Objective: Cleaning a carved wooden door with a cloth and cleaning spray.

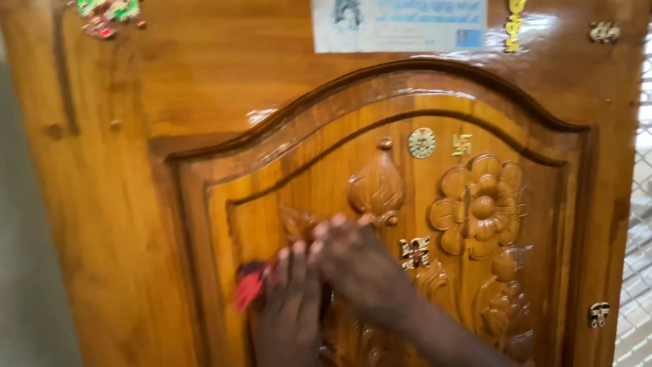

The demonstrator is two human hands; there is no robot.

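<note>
— So, what does the left hand [288, 309] have in its grip?

— A small red cloth [248, 285], it seems (the picture is blurred there, so the kind of thing is hard to tell). The fingers [284, 261] point up and press flat against the wood, with the red piece poking out at the hand's left side; whether they curl round it or only pin it to the surface cannot be told.

— And the right hand [360, 268]?

— It comes in from the lower right, its forearm slanting across the carving, and lies just beside the left, the two touching or nearly so. Its fingertips [337, 221] rest on the wood below a carved bud [375, 187]. The grip looks loose, fingers bent, with nothing seen in it.

— What are both hands on?

— A glossy carved wooden door [170, 136]. They sit low in its arched panel [319, 177], left of centre. To the right of them is a carved flower [481, 206], with leaves below it.

— Anything stuck to the door?

— A round metal medallion [422, 143] and a small gold emblem [462, 144] above the flower, another ornament [414, 251] just beside the right hand, a pale paper sticker [399, 25] at the top, and coloured decorations [107, 15] in the upper left corner. A wire mesh [638, 204] shows past the door's right edge.
</note>
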